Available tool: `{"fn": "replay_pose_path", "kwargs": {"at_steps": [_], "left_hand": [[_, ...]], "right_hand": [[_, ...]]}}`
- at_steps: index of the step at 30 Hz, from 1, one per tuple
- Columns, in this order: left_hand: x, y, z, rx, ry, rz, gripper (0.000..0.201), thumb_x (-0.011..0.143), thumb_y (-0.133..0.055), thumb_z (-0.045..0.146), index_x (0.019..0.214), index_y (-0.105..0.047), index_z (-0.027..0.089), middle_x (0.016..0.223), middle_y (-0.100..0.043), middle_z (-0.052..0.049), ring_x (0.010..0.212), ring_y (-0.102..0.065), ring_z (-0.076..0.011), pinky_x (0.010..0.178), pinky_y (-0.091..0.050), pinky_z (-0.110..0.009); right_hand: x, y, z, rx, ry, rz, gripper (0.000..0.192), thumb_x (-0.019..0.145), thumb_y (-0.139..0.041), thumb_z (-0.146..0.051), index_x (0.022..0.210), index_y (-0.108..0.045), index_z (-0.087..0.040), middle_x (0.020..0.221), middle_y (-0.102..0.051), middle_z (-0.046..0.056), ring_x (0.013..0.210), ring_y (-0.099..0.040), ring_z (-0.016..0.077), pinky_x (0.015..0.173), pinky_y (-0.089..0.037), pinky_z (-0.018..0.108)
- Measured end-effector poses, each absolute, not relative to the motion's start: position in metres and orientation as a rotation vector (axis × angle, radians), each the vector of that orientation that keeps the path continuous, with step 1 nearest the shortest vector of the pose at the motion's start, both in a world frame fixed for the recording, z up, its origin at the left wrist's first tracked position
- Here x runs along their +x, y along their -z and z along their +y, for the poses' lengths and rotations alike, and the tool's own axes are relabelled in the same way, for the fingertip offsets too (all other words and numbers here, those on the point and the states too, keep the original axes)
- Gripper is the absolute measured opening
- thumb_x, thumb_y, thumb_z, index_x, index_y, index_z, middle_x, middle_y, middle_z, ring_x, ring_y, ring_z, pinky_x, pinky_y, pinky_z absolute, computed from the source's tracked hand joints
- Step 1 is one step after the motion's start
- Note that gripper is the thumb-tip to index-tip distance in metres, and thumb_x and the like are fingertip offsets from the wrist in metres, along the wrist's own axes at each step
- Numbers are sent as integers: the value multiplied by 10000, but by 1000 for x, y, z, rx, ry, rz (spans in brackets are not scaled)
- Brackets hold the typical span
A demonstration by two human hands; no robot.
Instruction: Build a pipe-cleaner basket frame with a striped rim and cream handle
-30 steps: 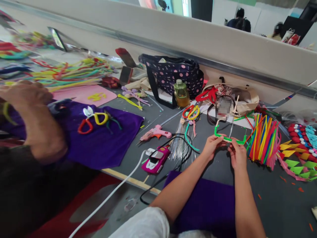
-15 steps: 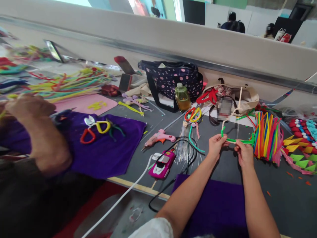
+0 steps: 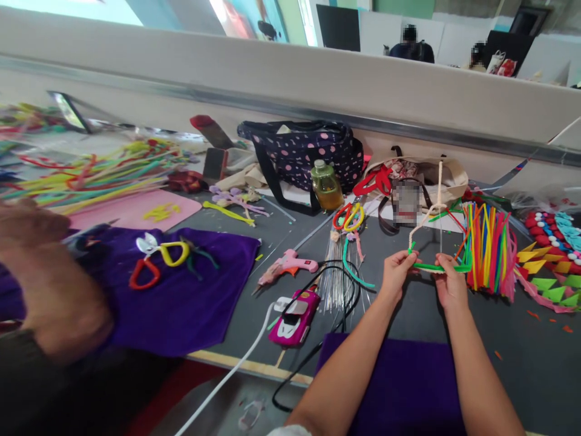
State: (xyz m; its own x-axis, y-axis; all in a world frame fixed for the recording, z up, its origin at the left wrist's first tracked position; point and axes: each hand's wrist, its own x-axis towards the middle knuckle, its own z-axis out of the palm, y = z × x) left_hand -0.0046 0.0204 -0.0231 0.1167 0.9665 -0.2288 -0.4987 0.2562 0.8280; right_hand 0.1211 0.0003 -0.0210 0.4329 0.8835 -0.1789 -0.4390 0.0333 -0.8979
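Note:
Between my two hands a green pipe cleaner point(image 3: 426, 266) runs sideways, with a cream one alongside it. My left hand point(image 3: 399, 271) pinches its left end, where a short green tip sticks up. My right hand point(image 3: 451, 278) grips it further right, fingers closed, and the green length bends upward past that hand. From the left end a cream pipe cleaner point(image 3: 420, 225) rises to a loop and an upright stem, and a thin wire stands below the loop. A bundle of coloured pipe cleaners point(image 3: 488, 248) lies just right of my right hand.
A pink glue gun point(image 3: 290, 263), a magenta car-shaped power strip point(image 3: 295, 318) and scissors point(image 3: 354, 217) lie to the left. Behind stand a bottle point(image 3: 327, 188) and a dotted bag point(image 3: 304, 151). A co-worker's arm point(image 3: 59, 284) rests over purple cloth point(image 3: 204, 315).
The view has shifted slightly, so the table things sit further left. My hands keep their hold, and the green pipe cleaner has tilted a little. The co-worker's arm has moved left in view.

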Motion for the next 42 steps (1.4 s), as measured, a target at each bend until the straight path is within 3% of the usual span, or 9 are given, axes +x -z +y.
{"fn": "replay_pose_path", "kwargs": {"at_steps": [4, 11, 18, 23, 31, 36, 42], "left_hand": [[-2, 23, 19, 659, -1183, 905, 435, 599, -781, 458, 844, -702, 107, 706, -688, -68, 580, -615, -136, 574, -505, -258], [-14, 25, 29, 528, -1187, 848, 397, 586, -812, 336, 906, -698, 129, 734, -676, -37, 602, -608, -102, 552, -455, -199], [-27, 26, 34, 488, -972, 692, 373, 597, -819, 248, 924, -690, 121, 831, -678, -58, 691, -634, -111, 631, -491, -213], [-29, 24, 35, 521, -947, 683, 376, 598, -821, 274, 914, -682, 126, 828, -669, -54, 666, -617, -103, 617, -489, -216], [-25, 19, 31, 692, -1064, 874, 368, 534, -838, 357, 748, -670, 110, 632, -609, -15, 554, -540, -93, 598, -486, -254], [-25, 16, 31, 683, -1037, 844, 381, 541, -830, 379, 771, -682, 115, 663, -620, -29, 565, -542, -93, 592, -466, -242], [-28, 14, 31, 654, -936, 784, 409, 556, -824, 393, 822, -693, 110, 689, -632, -42, 591, -566, -107, 626, -476, -259]], "right_hand": [[121, 22, 1, -1119, -1010, -503, 246, 548, -796, -330, 638, -626, -177, 596, -550, -49, 568, -497, 86, 545, -393, 215], [123, 19, -3, -1160, -1061, -559, 299, 556, -808, -352, 756, -673, -176, 691, -609, -18, 597, -518, 95, 532, -382, 214], [132, 16, -6, -1108, -1128, -536, 272, 543, -821, -325, 693, -642, -186, 584, -563, -43, 553, -505, 94, 528, -396, 223], [135, 14, -6, -1156, -1160, -544, 291, 553, -814, -362, 711, -642, -190, 579, -562, -44, 533, -501, 98, 502, -387, 229], [127, 7, -9, -1220, -932, -622, 260, 569, -797, -347, 694, -658, -167, 615, -577, -22, 570, -517, 97, 488, -387, 207], [126, 3, -12, -1242, -951, -645, 283, 600, -772, -384, 725, -648, -163, 578, -564, -19, 466, -462, 76, 362, -285, 177], [128, 1, -13, -1236, -970, -617, 281, 589, -782, -378, 714, -640, -170, 558, -564, -29, 442, -454, 71, 355, -284, 175]]}}
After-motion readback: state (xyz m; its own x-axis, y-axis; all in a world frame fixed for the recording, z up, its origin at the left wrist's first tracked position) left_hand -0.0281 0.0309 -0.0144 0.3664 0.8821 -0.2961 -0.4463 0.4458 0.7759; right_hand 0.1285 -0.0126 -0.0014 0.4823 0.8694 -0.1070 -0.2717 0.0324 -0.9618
